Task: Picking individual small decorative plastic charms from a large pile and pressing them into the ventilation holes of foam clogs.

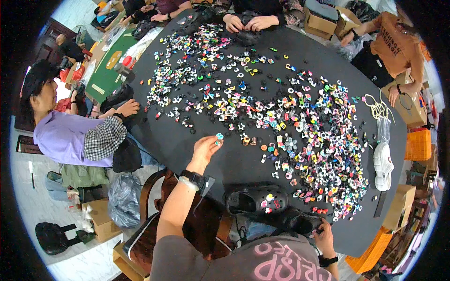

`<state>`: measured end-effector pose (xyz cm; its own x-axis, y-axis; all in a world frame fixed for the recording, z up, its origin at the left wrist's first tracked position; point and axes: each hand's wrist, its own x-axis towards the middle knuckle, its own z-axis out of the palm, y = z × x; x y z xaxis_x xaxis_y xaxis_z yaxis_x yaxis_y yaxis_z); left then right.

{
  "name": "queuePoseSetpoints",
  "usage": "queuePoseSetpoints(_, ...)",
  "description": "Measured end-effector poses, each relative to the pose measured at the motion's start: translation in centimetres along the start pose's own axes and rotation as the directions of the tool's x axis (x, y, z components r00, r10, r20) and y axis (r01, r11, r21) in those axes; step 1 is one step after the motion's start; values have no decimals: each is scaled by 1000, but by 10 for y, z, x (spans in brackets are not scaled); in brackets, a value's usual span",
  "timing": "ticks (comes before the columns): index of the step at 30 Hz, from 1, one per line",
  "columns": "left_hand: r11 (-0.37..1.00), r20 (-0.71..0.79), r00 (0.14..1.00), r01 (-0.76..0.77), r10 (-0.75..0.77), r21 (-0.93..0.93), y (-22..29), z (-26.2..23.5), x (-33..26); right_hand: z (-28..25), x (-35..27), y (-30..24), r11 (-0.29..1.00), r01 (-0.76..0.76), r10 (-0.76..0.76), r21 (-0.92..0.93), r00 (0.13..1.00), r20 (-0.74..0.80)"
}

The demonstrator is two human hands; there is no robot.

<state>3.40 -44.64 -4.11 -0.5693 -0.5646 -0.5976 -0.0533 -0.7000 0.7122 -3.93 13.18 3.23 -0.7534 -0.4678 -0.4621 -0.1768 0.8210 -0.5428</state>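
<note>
My left hand [204, 148] is raised over the black table [187, 145], pinching a small light-blue charm [219, 136] between fingertips. A black watch sits on that wrist. My right hand [323, 235] grips a black clog [300, 221] at the table's near edge. A second black clog [255, 199], with a few coloured charms pressed into its top, lies beside it to the left. A wide scatter of small colourful charms [309, 136] covers the table ahead and to the right.
A white clog [383, 166] and a clear bag lie at the right edge. Other people sit around the table: one in purple at left [70, 136], one in orange at far right [393, 47], hands at the far side [253, 22]. Cardboard boxes and orange crates [417, 145] stand around.
</note>
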Motion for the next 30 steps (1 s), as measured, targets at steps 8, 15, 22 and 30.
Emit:
queuePoseSetpoints(8,573,50,964,-196,261,796,20,-12,59,-4,5,-13,1000,-23,23,-7,1000,-18)
queuePoseSetpoints(15,-7,338,789,-389,514,921,45,-7,91,-2,9,-10,1000,6,-5,29,999,-46)
queuePoseSetpoints(22,-9,271,724,-343,634,939,90,6,143,-8,15,-29,905,-359,352,229,933,74)
queuePoseSetpoints(30,-104,293,648,-313,703,944,112,8,226,7,9,17,975,-121,130,184,991,-35)
